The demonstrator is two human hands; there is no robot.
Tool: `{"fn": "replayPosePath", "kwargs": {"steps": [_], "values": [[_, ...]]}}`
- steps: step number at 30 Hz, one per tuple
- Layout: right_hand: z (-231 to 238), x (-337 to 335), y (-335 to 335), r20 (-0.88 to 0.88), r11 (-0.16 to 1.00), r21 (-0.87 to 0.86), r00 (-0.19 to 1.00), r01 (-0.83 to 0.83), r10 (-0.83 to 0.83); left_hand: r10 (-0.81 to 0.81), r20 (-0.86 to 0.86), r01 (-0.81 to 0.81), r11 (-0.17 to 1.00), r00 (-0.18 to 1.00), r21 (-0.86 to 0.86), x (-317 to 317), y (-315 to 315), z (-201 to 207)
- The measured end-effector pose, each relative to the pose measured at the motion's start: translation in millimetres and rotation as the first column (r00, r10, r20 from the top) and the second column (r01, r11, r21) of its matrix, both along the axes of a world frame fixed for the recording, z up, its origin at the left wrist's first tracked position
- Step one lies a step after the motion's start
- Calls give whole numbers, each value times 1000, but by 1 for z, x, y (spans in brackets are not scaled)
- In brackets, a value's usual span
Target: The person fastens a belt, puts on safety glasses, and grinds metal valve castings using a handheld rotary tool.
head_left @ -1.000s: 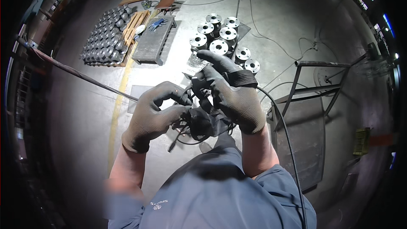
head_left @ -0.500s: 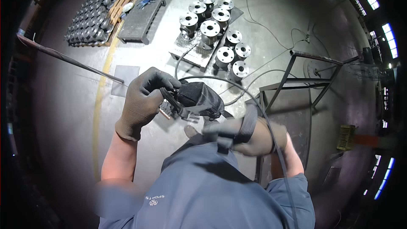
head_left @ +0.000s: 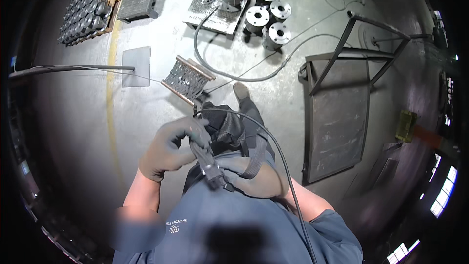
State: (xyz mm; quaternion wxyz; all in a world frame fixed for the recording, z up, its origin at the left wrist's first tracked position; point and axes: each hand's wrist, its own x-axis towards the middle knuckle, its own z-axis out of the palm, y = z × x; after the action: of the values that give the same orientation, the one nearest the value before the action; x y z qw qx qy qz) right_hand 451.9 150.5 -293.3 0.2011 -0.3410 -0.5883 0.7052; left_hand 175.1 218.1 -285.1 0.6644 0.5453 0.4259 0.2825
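Observation:
Both my hands wear grey-brown gloves and are close together in front of my waist. My left hand (head_left: 173, 149) is closed on a dark strap, from which a black buckle (head_left: 212, 172) hangs toward my shirt. At the buckle's right side, the fingers of my right hand (head_left: 261, 180) are pressed together; what they pinch is partly hidden. A loop of black webbing (head_left: 257, 155) runs across the back of my right hand. Just beyond my hands hangs a black bag (head_left: 225, 126). A black cable (head_left: 268, 134) arches over it and down past my right forearm.
Flanged metal valve bodies (head_left: 257, 17) stand at the far middle, some on a metal-topped platform (head_left: 207, 17). A wire spool (head_left: 188, 79) lies on the floor ahead. To the right is a dark metal table (head_left: 339, 117) with a tubular frame; a long pole (head_left: 73, 70) extends at left.
My left hand has come lower and closer to my body with the strap and buckle. My right hand has moved left to meet it. The view has tilted down, uncovering the spool.

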Motion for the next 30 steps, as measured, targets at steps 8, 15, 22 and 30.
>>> {"fn": "replayPosePath", "kwargs": {"steps": [8,15,22,30], "values": [[-43,-25,-24,150,957,-148,962,251,-229,-68,-120,57,994,990,-95,6,-32,-10],[-49,-42,-13,215,969,191,956,159,-199,123,-676,122,945,727,303,25,-23,-35],[-46,-50,13,308,846,531,942,-53,-134,54,-530,-124,987,846,-97,14,-21,-42],[-3,-42,46,278,880,475,946,14,-165,233,-149,-269,910,961,-314,17,-20,-53]]}}
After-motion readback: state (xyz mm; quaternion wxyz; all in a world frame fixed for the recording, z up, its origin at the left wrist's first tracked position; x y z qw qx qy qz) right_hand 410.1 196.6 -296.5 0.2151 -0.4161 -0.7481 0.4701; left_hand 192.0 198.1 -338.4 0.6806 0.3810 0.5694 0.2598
